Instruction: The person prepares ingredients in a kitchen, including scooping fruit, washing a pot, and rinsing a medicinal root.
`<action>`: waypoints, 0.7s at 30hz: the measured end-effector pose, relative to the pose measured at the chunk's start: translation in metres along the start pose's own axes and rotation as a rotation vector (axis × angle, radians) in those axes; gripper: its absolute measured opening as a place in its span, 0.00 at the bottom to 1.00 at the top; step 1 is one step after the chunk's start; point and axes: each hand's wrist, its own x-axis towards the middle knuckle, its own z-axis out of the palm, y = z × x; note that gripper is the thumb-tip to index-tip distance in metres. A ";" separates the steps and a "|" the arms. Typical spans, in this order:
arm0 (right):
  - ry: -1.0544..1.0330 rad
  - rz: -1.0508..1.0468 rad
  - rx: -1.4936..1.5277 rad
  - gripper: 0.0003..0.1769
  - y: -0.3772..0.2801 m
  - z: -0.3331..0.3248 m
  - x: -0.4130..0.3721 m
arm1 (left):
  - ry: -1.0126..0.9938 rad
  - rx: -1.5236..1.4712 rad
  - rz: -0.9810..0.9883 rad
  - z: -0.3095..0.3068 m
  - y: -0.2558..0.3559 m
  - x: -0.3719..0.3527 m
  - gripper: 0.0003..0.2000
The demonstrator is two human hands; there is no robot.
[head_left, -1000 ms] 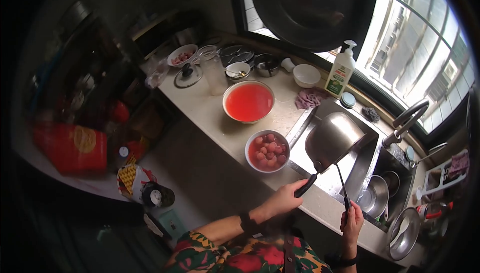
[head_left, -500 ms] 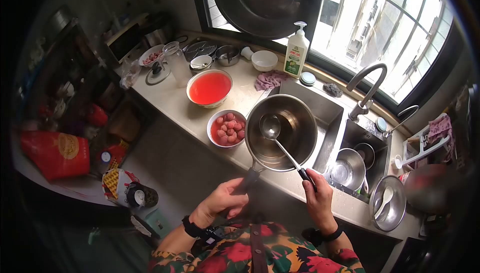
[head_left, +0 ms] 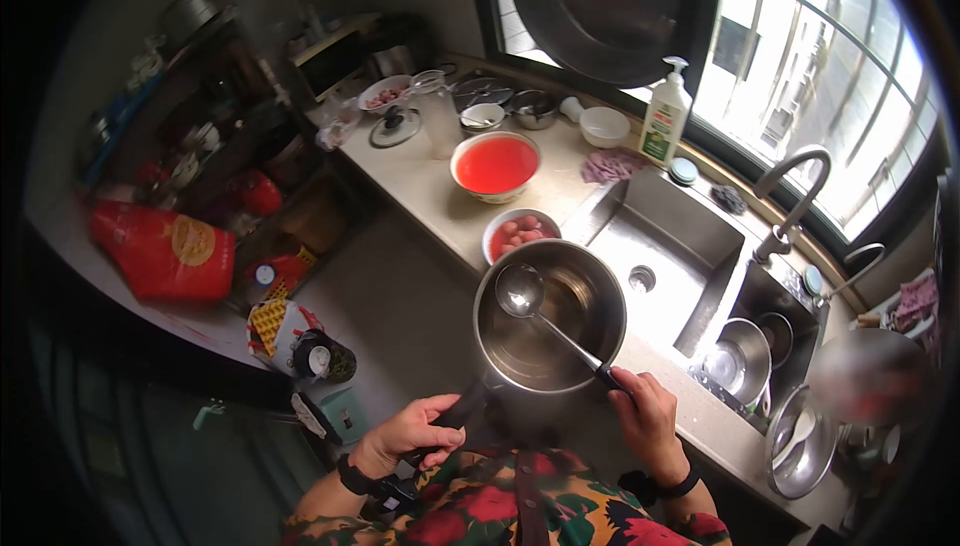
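My left hand [head_left: 415, 434] is wrapped round the dark handle of a steel saucepan [head_left: 595, 311], held in front of me by the counter edge. Between the fingers of my right hand [head_left: 650, 418] is the black grip of a steel ladle [head_left: 520, 291], whose bowl hangs over the pan's left side. The pan's bottom looks shiny and brownish. Just beyond its rim, a white bowl of round reddish fruit [head_left: 522, 234] in red liquid is partly hidden by the pan. Farther back stands a larger bowl of red liquid [head_left: 497, 164].
To the right lies a steel sink [head_left: 690, 208], its second basin holding a steel pot [head_left: 738, 358]. A metal bowl with a white spoon [head_left: 800, 443] sits at the counter's right end. A soap bottle [head_left: 665, 116] stands by the window. Red bag [head_left: 165, 251] at left.
The saucepan and ladle have moved back toward my body, away from the sink, and the pan now overlaps the fruit bowl in view. My view has turned somewhat to the left.
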 end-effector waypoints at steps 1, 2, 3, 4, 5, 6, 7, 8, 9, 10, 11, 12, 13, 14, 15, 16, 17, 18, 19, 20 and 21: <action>-0.027 0.006 0.024 0.18 -0.001 0.005 0.003 | 0.032 0.019 0.005 -0.003 0.000 -0.006 0.26; -0.051 0.017 0.043 0.18 -0.001 0.010 0.006 | 0.057 0.039 0.006 -0.007 0.001 -0.011 0.26; -0.043 0.024 0.028 0.18 -0.002 0.015 0.010 | 0.038 0.048 0.026 -0.014 0.002 -0.016 0.26; -0.069 -0.008 0.061 0.17 -0.003 0.019 0.014 | 0.061 0.058 0.031 -0.019 0.003 -0.023 0.25; -0.083 -0.023 0.080 0.17 -0.005 0.020 0.016 | 0.118 0.096 0.041 -0.027 0.001 -0.029 0.25; -0.089 -0.010 0.100 0.17 -0.009 0.021 0.019 | 0.155 0.055 0.039 -0.033 0.001 -0.035 0.26; -0.090 0.007 0.123 0.16 -0.013 0.023 0.022 | 0.195 0.041 0.045 -0.045 -0.001 -0.041 0.26; -0.046 0.070 0.084 0.16 -0.017 0.027 0.023 | 0.188 -0.003 0.065 -0.055 -0.001 -0.048 0.27; 0.019 0.100 0.150 0.15 -0.019 0.032 0.025 | 0.205 -0.018 0.126 -0.063 -0.003 -0.052 0.28; 0.078 0.114 0.221 0.15 -0.019 0.034 0.024 | 0.234 0.020 0.167 -0.072 -0.004 -0.055 0.25; 0.162 0.225 0.213 0.14 -0.017 0.034 0.021 | 0.265 -0.002 0.199 -0.080 -0.007 -0.057 0.25; 0.239 0.320 0.212 0.13 -0.015 0.035 0.019 | 0.306 -0.030 0.246 -0.082 -0.006 -0.059 0.24; 0.289 0.519 0.306 0.12 -0.012 0.028 0.016 | 0.369 0.137 0.106 -0.071 0.011 -0.067 0.07; 0.385 0.633 0.311 0.12 0.003 0.024 0.009 | 0.369 0.132 0.113 -0.078 0.009 -0.065 0.07; 0.479 0.704 0.328 0.12 0.017 0.014 -0.002 | 0.395 0.042 0.194 -0.091 0.004 -0.063 0.13; 0.586 0.728 0.263 0.12 0.032 0.003 -0.013 | 0.431 -0.052 0.283 -0.100 0.000 -0.061 0.23; 0.685 0.807 0.179 0.13 0.051 -0.009 -0.030 | 0.435 -0.066 0.271 -0.110 0.000 -0.062 0.26; 0.723 0.818 0.066 0.13 0.076 -0.023 -0.052 | 0.476 -0.103 0.259 -0.111 0.002 -0.062 0.24; 0.692 0.774 -0.254 0.14 0.107 -0.039 -0.079 | 0.491 -0.128 0.267 -0.110 0.004 -0.061 0.23; 0.652 0.780 -0.493 0.14 0.103 -0.052 -0.079 | 0.510 -0.158 0.280 -0.108 0.006 -0.060 0.23; 0.535 0.851 -0.734 0.15 0.123 -0.066 -0.098 | 0.522 -0.165 0.286 -0.110 0.005 -0.058 0.22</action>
